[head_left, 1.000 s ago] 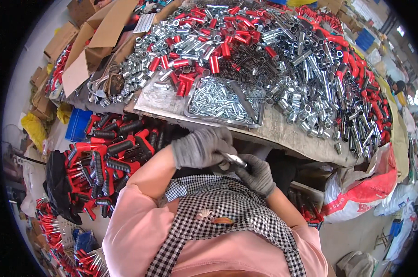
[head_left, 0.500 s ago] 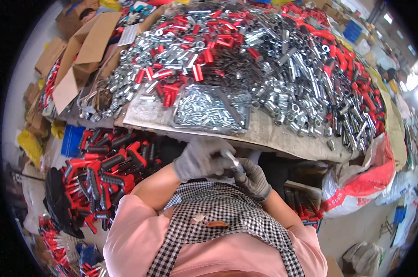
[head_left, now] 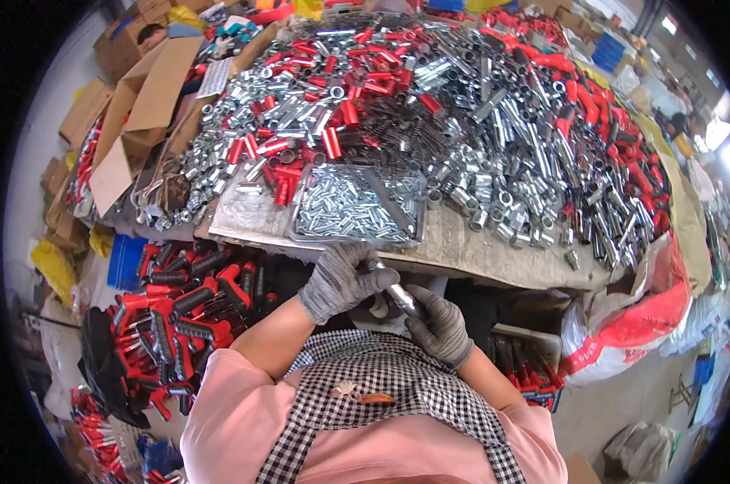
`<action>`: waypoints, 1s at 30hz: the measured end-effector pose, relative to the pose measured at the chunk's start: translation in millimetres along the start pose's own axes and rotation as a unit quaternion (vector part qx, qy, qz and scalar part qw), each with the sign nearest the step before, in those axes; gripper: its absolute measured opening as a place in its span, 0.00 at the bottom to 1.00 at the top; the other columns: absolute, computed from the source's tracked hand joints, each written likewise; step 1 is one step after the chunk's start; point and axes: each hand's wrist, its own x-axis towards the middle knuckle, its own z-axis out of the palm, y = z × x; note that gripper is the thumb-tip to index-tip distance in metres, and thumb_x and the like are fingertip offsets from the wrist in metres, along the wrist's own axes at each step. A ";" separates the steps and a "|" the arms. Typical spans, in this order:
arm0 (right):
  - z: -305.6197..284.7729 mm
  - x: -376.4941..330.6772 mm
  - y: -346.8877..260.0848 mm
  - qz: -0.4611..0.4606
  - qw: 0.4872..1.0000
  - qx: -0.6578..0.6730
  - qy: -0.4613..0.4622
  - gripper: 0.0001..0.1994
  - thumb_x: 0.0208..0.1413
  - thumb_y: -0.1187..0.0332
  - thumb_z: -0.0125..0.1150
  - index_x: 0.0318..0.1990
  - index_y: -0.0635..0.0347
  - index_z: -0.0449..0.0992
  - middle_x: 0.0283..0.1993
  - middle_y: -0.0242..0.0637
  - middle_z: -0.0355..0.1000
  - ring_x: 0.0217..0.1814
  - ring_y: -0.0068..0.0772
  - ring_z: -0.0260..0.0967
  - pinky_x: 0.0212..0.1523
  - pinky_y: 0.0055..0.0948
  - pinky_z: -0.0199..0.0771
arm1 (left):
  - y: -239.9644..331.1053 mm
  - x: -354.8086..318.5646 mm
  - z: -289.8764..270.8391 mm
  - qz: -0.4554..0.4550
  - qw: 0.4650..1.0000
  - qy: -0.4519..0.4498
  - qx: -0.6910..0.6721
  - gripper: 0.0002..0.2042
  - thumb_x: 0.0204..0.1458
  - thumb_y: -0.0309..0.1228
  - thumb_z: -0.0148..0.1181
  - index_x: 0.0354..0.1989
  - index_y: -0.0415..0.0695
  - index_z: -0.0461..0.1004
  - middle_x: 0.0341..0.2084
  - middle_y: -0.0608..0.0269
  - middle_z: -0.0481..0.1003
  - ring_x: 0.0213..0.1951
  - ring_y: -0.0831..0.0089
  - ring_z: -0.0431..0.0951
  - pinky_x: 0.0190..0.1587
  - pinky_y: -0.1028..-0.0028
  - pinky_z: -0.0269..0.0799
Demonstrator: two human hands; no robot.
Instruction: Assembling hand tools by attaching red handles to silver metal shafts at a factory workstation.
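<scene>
Between my two grey-gloved hands is a shiny metal tube-shaped piece (head_left: 400, 297), tilted with its upper end to the left. My right hand (head_left: 443, 329) wraps its fingers round the lower end, where a darker part shows. My left hand (head_left: 339, 284) is closed at the upper end, thumb along the piece and fingertips curled over its tip. Whether a smaller part sits in those left fingers I cannot make out. Just beyond my hands, a clear tray (head_left: 357, 236) of small silver pins stands at the table's near edge, with a flat dark bar across it.
Silver sockets (head_left: 494, 189), red sleeves (head_left: 331, 143) and dark springs (head_left: 401, 129) are heaped over the table. Red-and-black handles (head_left: 179, 323) pile up at my left. An open cardboard box (head_left: 143, 105) stands far left; a red-and-white sack (head_left: 623, 327) leans at the right.
My left hand, blurred before, is now sharp and closed at the upper end of the metal piece. More of the piece shows between my hands. My right hand has dipped slightly.
</scene>
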 end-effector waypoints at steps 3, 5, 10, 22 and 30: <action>-0.3 1.1 -10.6 0.033 0.989 0.140 -0.025 0.21 0.52 0.78 0.53 0.55 0.64 0.64 0.42 0.45 0.74 0.40 0.36 0.75 0.42 0.30 0.74 | -5.8 -4.2 -7.5 0.051 0.998 -0.043 0.008 0.11 0.47 0.32 0.65 0.35 0.41 0.73 0.27 0.64 0.74 0.28 0.80 0.71 0.31 0.77 0.68; -3.0 -2.6 -8.2 0.037 0.987 0.150 -0.049 0.20 0.55 0.78 0.49 0.57 0.66 0.62 0.45 0.44 0.73 0.46 0.32 0.72 0.46 0.29 0.73 | -10.0 -4.8 -8.0 0.112 0.990 -0.082 -0.027 0.09 0.49 0.28 0.61 0.38 0.40 0.73 0.30 0.62 0.75 0.32 0.78 0.74 0.35 0.75 0.71; -8.8 0.9 -8.0 0.089 0.956 0.267 -0.088 0.21 0.59 0.72 0.48 0.59 0.68 0.60 0.46 0.42 0.72 0.50 0.29 0.70 0.51 0.26 0.69 | -6.7 1.4 -11.5 0.145 0.986 -0.083 -0.018 0.11 0.49 0.26 0.60 0.42 0.41 0.73 0.30 0.59 0.75 0.33 0.73 0.76 0.36 0.73 0.71; -63.4 1.1 23.5 0.210 0.899 0.362 0.130 0.19 0.51 0.65 0.64 0.47 0.65 0.69 0.32 0.31 0.72 0.23 0.14 0.61 0.24 0.14 0.62 | 64.2 233.5 43.6 0.078 0.932 -0.125 0.330 0.24 0.51 0.51 0.56 0.39 0.38 0.72 0.29 0.50 0.76 0.32 0.54 0.77 0.39 0.62 0.71; -82.9 -4.8 43.5 0.203 0.915 0.305 0.170 0.17 0.51 0.67 0.65 0.45 0.67 0.73 0.38 0.33 0.73 0.40 0.21 0.67 0.46 0.24 0.68 | 7.4 418.7 155.4 0.073 0.760 -0.131 0.632 0.17 0.53 0.34 0.50 0.51 0.49 0.74 0.49 0.61 0.75 0.49 0.61 0.76 0.44 0.58 0.74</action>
